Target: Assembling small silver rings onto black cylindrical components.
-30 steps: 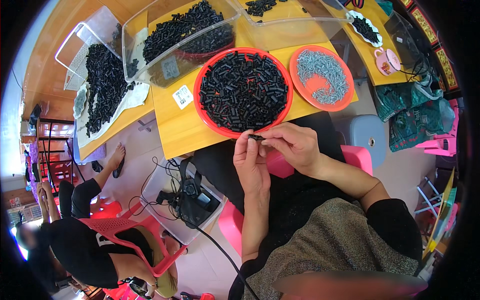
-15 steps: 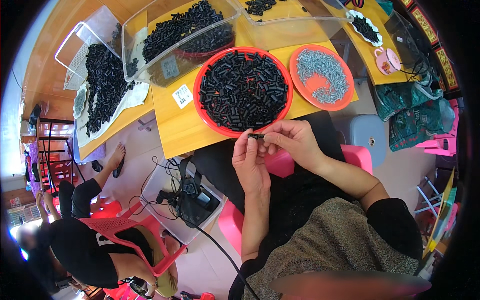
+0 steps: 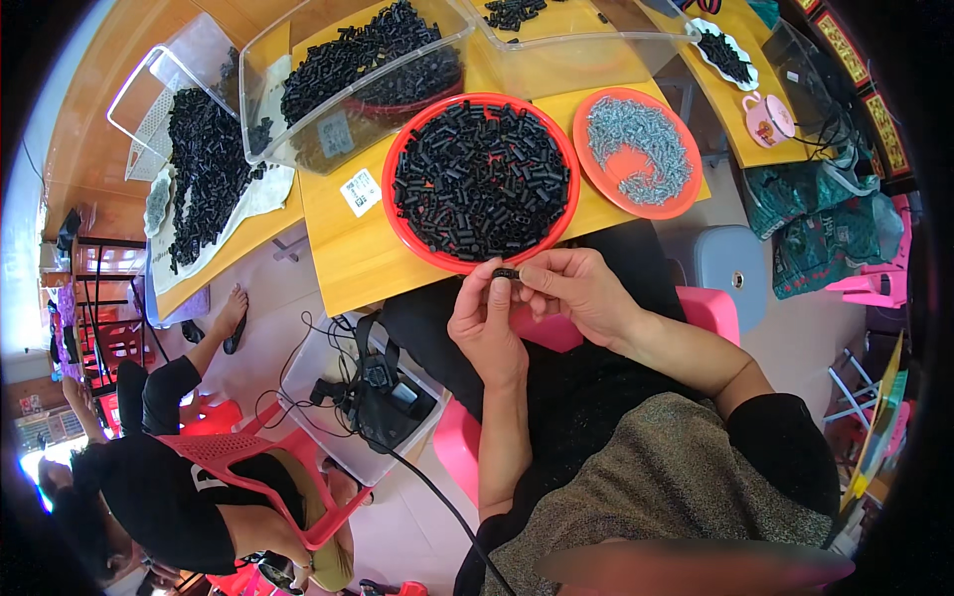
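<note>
- Small black part (image 3: pixel 506 273): pinched between both hands over the lap, just at 6 o'clock of the large red tray's (image 3: pixel 399 226) rim.
- Left hand (image 3: pixel 486 326): fingertips grasping the part's left end.
- Right hand (image 3: pixel 576 291): fingertips grasping its right end.
- Large red tray: heaped with black parts.
- Smaller red tray (image 3: pixel 589 164): at 3 o'clock of the large one, holding grey metal pieces (image 3: pixel 638 149).
- Clear bin (image 3: pixel 343 129): at 11 o'clock, holding black parts.

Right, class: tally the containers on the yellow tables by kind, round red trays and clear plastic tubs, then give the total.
Round red trays: 2, one of black pieces and one of silver pieces.
Clear plastic tubs: 3, at and.
Total: 5
</note>
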### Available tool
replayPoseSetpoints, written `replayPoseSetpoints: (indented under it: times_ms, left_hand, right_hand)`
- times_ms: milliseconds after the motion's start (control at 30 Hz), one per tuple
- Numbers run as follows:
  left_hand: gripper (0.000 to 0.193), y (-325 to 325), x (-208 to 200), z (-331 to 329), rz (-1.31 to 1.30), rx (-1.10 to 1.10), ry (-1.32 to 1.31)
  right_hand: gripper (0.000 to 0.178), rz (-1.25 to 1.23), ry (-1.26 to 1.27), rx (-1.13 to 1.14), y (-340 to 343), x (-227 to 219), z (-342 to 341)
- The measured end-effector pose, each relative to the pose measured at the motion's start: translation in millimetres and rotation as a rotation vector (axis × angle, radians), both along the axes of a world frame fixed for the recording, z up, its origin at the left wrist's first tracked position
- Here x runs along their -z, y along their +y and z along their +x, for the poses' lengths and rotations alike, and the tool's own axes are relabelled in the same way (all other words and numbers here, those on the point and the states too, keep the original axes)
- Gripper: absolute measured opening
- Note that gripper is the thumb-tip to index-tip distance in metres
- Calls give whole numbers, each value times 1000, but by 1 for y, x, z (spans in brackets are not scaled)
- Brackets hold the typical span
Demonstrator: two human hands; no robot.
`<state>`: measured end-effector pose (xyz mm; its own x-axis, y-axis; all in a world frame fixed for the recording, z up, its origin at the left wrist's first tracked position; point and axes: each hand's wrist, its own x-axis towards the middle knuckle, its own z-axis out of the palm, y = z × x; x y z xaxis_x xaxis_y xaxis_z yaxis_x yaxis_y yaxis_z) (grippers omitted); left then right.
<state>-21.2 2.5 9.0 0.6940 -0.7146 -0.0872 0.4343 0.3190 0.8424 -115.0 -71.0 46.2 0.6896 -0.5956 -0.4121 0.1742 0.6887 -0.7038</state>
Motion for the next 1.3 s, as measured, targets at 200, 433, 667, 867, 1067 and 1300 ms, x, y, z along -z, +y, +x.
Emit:
replayPoseSetpoints:
  times_ms: [200,433,667,867,1067,1300]
  left_hand:
    - [19,-1,-7,0,-31,39,121]
    - [17,-2,0,-3,-115,123,270]
    - [35,-2,-2,0,-161,257,404]
    - [42,-2,-10,-2,-80,341,463]
    - [42,0,-2,-1,-186,499,584]
    - [45,0,-7,-5,-62,538,531]
  right_hand:
    - [16,16,-42,-16,-2,5,0]
    - [11,-216,-8,-22,-4,13,-3]
    - [26,-841,217,-182,-24,-4,-17]
    - [32,-1604,220,-514,-54,-21,-23]
    - [36,-1971,332,-572,-61,-36,-23]
    - [41,-1968,431,-929,-70,-60,-20]
